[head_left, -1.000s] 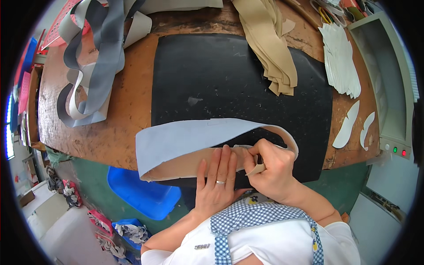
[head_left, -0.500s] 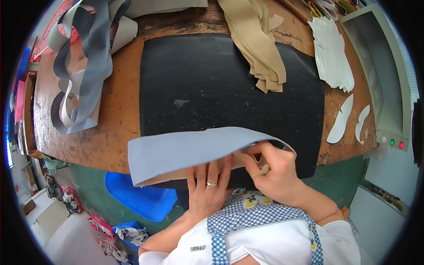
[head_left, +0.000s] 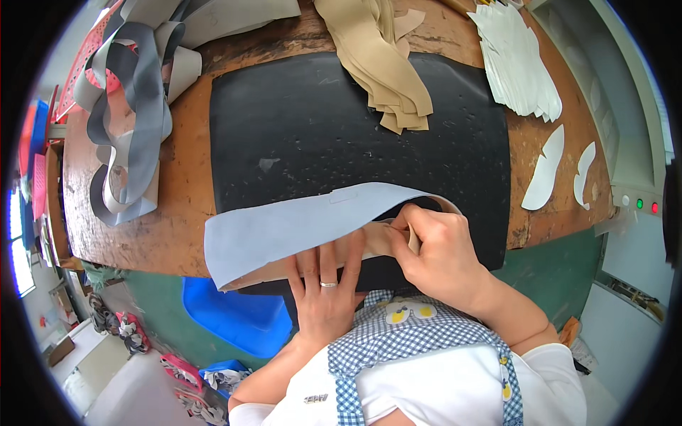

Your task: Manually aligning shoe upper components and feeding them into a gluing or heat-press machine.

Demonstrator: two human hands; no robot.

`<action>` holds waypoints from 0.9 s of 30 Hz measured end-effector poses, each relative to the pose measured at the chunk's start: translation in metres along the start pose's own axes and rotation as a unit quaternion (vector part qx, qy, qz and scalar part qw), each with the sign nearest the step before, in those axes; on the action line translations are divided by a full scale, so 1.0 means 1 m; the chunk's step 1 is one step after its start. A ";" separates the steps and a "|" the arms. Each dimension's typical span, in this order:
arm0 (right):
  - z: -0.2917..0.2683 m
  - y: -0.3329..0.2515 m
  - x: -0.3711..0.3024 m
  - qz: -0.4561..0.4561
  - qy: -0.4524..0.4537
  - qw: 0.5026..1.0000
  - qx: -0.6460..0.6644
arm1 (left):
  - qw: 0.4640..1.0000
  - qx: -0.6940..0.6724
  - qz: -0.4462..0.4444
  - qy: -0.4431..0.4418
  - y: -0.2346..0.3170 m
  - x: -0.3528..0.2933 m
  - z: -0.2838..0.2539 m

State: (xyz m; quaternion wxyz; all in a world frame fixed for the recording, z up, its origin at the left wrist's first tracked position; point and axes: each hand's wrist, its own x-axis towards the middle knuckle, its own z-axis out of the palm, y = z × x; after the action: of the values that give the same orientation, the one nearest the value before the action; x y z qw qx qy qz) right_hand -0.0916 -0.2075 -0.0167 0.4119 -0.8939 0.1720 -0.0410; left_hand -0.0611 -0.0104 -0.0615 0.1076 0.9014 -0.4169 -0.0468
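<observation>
A long grey-blue strip of leather-like sheet lies across the near edge of the black mat, its right end curling up and over. Beneath its raised near edge a tan piece shows. My left hand presses on the tan piece with fingers spread, their tips partly hidden under the grey-blue strip. Inside the curled end, my right hand pinches a bit of the tan material between thumb and fingers; the exact grip is partly hidden.
A stack of tan strips overlaps the mat's far edge. Grey bands hang in loops at the left. White cut pieces lie at the right beside a grey metal frame. Below the table stands a blue plastic stool or bin.
The view has shifted a little. My right hand has moved slightly further in at the curled end, still pinching the tan material. My left hand stays pressed down.
</observation>
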 end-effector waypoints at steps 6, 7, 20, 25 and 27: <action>0.004 0.003 0.000 -0.020 0.010 0.999 -0.033 | 1.000 0.003 0.002 0.010 0.002 0.001 -0.003; 0.004 0.002 0.001 -0.021 0.010 0.999 -0.032 | 1.000 0.004 0.002 0.022 0.003 0.002 -0.001; -0.017 0.006 -0.017 0.012 0.001 1.000 -0.008 | 0.994 -0.055 0.092 -0.036 0.010 0.010 0.004; -0.025 0.020 -0.022 0.051 0.017 0.998 0.038 | 0.992 -0.054 0.077 -0.084 0.013 0.013 -0.004; -0.026 0.022 -0.022 0.052 0.021 0.997 0.048 | 0.992 -0.052 0.078 -0.084 0.015 0.015 -0.006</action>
State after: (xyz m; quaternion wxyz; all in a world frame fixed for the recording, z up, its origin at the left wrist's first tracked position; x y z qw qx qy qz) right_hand -0.1242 -0.2322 -0.0143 0.4522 -0.8618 0.2251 -0.0463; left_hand -0.0610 -0.0303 -0.0525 0.1220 0.8521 -0.4907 -0.1350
